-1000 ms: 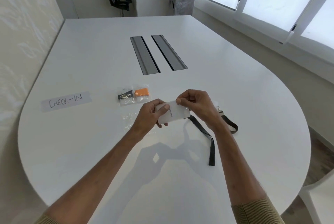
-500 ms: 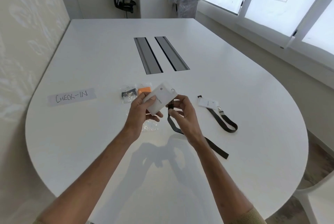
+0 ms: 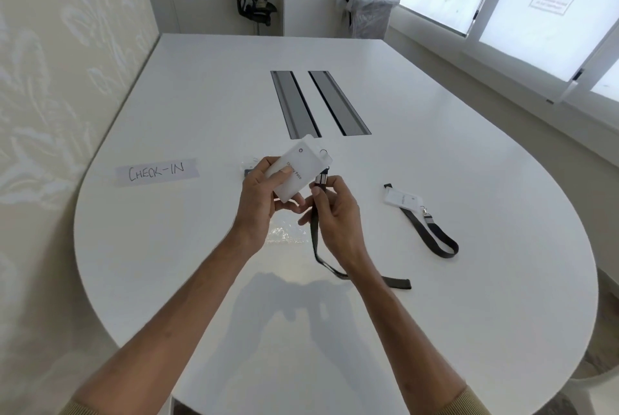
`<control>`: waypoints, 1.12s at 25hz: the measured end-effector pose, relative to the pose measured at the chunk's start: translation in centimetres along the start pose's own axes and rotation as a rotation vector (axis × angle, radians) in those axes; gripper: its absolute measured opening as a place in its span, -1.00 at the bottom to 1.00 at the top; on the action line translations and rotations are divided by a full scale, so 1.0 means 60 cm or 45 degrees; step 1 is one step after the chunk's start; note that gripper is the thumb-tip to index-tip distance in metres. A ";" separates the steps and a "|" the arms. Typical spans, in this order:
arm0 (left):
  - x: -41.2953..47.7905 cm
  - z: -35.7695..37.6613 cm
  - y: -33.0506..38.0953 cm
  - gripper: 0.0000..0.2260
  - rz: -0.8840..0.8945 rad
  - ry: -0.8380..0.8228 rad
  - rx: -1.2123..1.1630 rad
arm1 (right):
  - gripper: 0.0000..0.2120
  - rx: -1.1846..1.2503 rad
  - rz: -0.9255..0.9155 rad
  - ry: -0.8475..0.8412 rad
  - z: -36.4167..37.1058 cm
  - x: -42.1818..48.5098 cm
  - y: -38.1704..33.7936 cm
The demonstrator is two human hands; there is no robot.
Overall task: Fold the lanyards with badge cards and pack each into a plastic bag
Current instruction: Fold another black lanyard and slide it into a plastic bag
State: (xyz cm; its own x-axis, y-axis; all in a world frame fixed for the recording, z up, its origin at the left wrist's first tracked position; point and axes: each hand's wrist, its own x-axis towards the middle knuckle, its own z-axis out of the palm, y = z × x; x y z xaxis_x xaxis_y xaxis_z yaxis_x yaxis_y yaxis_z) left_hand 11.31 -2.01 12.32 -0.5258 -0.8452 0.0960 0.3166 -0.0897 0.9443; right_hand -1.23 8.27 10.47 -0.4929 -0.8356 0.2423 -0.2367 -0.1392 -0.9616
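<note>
Now that the right hand (image 3: 335,213) has left the card (image 3: 298,173) to pinch the strap (image 3: 315,240) just under its clip (image 3: 321,179), while the left hand (image 3: 261,203) grips the card tilted above the table (image 3: 201,264), folding looks ready to start, the strap's tail lying on the table.

both forearms (image 3: 187,300) are bare from the bottom edge of the frame up to the bare left hand (image 3: 264,193) and right hand (image 3: 335,210) at the centre. in the lower left corner is a sliver of olive-khaki left sleeve (image 3: 80,409). at the lower right, the right sleeve (image 3: 469,403) matches it, and its knit cuff looks finely ribbed.
</note>
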 end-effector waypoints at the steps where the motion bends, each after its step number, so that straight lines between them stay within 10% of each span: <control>1: 0.002 0.001 -0.002 -0.91 -0.009 0.039 0.019 | -0.85 -0.067 0.027 -0.001 0.007 -0.003 0.002; 12: 0.015 0.002 -0.047 -0.85 0.125 0.108 0.525 | -0.74 -0.749 0.151 -0.237 -0.005 -0.020 -0.019; 17: 0.001 -0.010 -0.075 -0.93 0.295 -0.193 1.072 | -0.69 -0.344 0.359 -0.179 -0.040 0.002 -0.046; 28: -0.027 0.018 -0.096 -0.86 0.292 -0.204 0.907 | -0.68 0.008 0.480 -0.139 -0.085 0.015 -0.051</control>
State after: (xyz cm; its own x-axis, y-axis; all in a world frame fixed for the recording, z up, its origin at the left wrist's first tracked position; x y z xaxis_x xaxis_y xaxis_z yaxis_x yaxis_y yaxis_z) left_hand 9.47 0.44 7.04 -0.6336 -0.7100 0.3073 -0.1254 0.4862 0.8648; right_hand -5.21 10.64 14.30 -0.4525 -0.8802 -0.1433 -0.0506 0.1857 -0.9813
